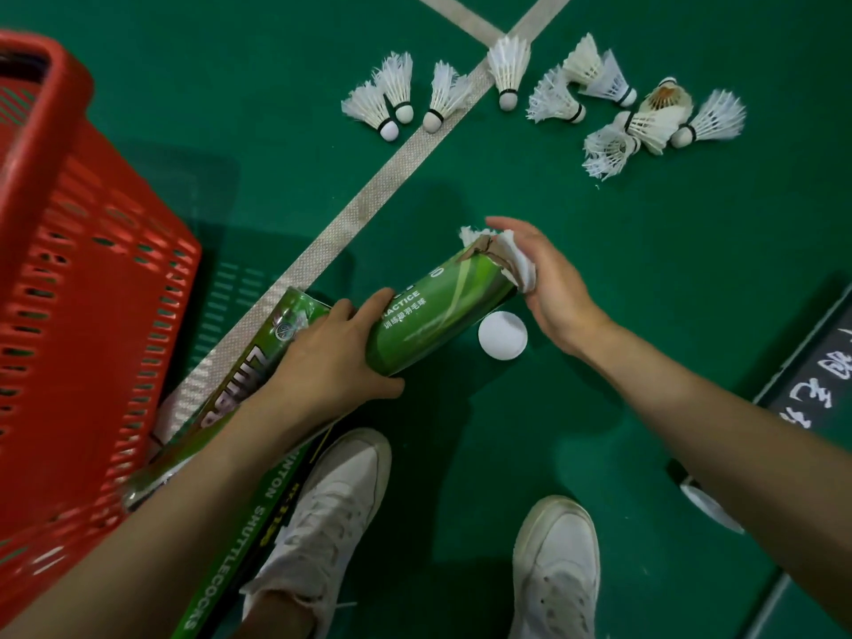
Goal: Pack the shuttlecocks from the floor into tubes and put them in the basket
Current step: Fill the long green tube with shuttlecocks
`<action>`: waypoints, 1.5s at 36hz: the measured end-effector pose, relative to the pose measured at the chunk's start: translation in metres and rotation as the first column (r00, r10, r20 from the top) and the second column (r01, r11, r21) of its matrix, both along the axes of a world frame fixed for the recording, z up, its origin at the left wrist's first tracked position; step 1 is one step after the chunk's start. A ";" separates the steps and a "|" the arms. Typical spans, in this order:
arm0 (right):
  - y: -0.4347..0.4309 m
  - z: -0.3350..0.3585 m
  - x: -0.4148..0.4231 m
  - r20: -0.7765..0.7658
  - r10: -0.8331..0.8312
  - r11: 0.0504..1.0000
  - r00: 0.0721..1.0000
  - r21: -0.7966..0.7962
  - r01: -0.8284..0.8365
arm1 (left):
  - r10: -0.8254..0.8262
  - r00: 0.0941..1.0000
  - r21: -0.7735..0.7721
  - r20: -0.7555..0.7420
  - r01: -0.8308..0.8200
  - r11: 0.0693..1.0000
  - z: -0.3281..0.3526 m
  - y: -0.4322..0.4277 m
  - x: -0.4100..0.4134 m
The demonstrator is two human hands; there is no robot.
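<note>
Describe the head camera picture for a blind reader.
A left hand grips a green tube while the right hand holds a shuttlecock at its torn open end. Loose shuttlecocks lie on the floor; a red basket stands at left.

Centre: green tube [442, 311] tilted, torn mouth far-right, shuttlecock [518, 260] feathers poking out. Far right on floor: loose shuttlecocks [507, 76] scattered. Near left: spare tubes [239, 385] lying beside red basket [92, 292].
</note>
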State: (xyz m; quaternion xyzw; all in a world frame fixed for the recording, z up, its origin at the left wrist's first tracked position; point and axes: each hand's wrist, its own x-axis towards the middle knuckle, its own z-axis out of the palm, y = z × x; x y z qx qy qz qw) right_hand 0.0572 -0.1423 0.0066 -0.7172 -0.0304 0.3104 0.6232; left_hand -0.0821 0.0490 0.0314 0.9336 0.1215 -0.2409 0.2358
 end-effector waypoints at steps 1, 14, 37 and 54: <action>0.002 0.001 -0.002 0.018 0.044 0.999 0.999 -0.007 -0.044 | 0.006 1.000 -0.020 0.008 -0.006 1.000 0.001 0.000 0.000; 0.014 0.030 0.006 0.173 0.174 0.985 0.969 -0.046 -0.168 | 0.049 0.982 -0.114 0.183 -0.028 0.993 0.008 0.002 -0.004; 0.038 0.018 0.000 0.294 -0.061 0.994 0.954 -0.067 0.084 | 0.060 0.978 0.018 0.197 -0.065 0.998 0.007 0.001 0.009; 0.102 -0.005 0.037 0.231 0.055 0.976 0.971 -0.219 -0.004 | 0.200 0.978 0.127 0.062 -0.207 0.970 -0.016 0.044 0.041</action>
